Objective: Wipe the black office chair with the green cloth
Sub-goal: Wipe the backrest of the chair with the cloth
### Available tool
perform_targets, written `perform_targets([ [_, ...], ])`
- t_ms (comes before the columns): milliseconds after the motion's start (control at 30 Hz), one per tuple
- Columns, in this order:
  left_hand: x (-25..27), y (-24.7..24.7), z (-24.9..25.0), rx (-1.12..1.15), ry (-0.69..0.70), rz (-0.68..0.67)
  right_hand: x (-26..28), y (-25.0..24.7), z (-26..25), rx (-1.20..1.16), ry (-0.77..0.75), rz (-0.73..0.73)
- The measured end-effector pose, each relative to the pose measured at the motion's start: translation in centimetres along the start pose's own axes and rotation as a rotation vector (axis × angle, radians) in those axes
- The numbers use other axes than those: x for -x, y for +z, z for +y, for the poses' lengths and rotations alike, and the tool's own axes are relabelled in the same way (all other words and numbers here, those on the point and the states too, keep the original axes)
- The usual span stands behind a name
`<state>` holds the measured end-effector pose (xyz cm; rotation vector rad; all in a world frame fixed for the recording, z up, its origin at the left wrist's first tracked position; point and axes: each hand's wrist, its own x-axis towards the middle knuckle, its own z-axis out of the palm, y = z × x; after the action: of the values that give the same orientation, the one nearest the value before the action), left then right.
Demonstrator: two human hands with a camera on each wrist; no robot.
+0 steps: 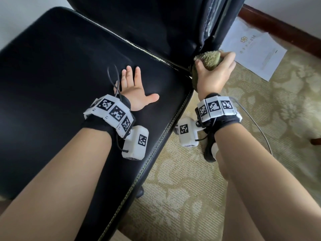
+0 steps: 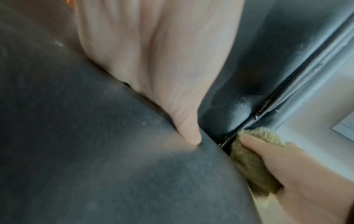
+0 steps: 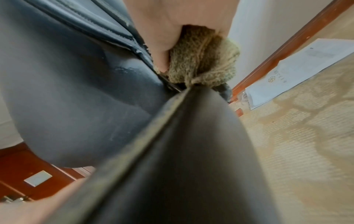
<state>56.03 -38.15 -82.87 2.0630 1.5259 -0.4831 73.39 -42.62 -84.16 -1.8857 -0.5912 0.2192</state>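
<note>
The black office chair's seat (image 1: 60,84) fills the left of the head view, its backrest (image 1: 165,23) rising behind. My left hand (image 1: 133,87) lies flat on the seat, fingers straight and spread, thumb out to the right. My right hand (image 1: 215,70) grips the bunched green cloth (image 1: 209,60) and presses it against the lower right edge of the backrest, where it meets the seat corner. In the left wrist view the cloth (image 2: 250,163) sits at the seam beside the seat (image 2: 95,151). In the right wrist view the cloth (image 3: 206,60) bulges out under my thumb, against the chair edge (image 3: 172,144).
Patterned beige carpet (image 1: 260,153) lies to the right of the chair. A white printed paper sheet (image 1: 253,51) rests on the carpet near a dark wooden baseboard (image 1: 281,25). A chair caster (image 1: 140,192) shows under the seat edge.
</note>
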Motion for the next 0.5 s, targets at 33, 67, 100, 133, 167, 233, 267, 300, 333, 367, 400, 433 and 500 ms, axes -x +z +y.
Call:
perform_targets([
  [33, 0.0, 0.0, 0.1, -0.006, -0.003, 0.001, -0.2, -0.2, 0.5, 0.051, 0.043, -0.054],
  [67, 0.0, -0.1, 0.1, -0.011, -0.006, 0.003, -0.3, -0.5, 1.2, 0.114, 0.102, -0.117],
  [100, 0.1, -0.1, 0.1, -0.014, -0.009, 0.003, -0.3, -1.0, 2.2, 0.177, 0.178, -0.173],
  [133, 0.1, -0.1, 0.1, -0.015, -0.010, 0.001, -0.2, -1.7, 3.3, 0.224, 0.254, -0.203],
  [167, 0.1, -0.1, 0.1, -0.015, -0.009, -0.001, -0.1, -2.5, 4.3, 0.242, 0.309, -0.198],
  [233, 0.1, -0.1, 0.0, -0.017, -0.008, 0.001, 0.4, -3.9, 5.6, 0.200, 0.323, -0.131],
  [267, 0.1, 0.0, 0.0, -0.017, -0.007, -0.001, 0.6, -4.5, 5.9, 0.161, 0.298, -0.097],
  [300, 0.1, 0.0, 0.0, -0.018, -0.005, -0.002, 0.6, -4.9, 5.9, 0.116, 0.266, -0.068],
  [333, 0.2, 0.0, 0.0, -0.019, -0.003, 0.000, 0.6, -4.9, 5.5, 0.063, 0.233, -0.047],
  [367, 0.2, 0.0, 0.0, -0.021, -0.001, 0.002, 0.6, -4.8, 4.7, 0.003, 0.201, -0.036],
  [400, 0.2, -0.1, -0.1, -0.021, 0.002, 0.003, 0.5, -4.6, 3.8, -0.051, 0.167, -0.032],
  [433, 0.2, -0.1, -0.1, -0.018, 0.005, 0.003, 0.5, -4.2, 2.9, -0.090, 0.134, -0.039],
  [500, 0.2, 0.0, -0.2, -0.015, 0.006, 0.005, 0.4, -3.1, 1.2, -0.128, 0.075, -0.075],
])
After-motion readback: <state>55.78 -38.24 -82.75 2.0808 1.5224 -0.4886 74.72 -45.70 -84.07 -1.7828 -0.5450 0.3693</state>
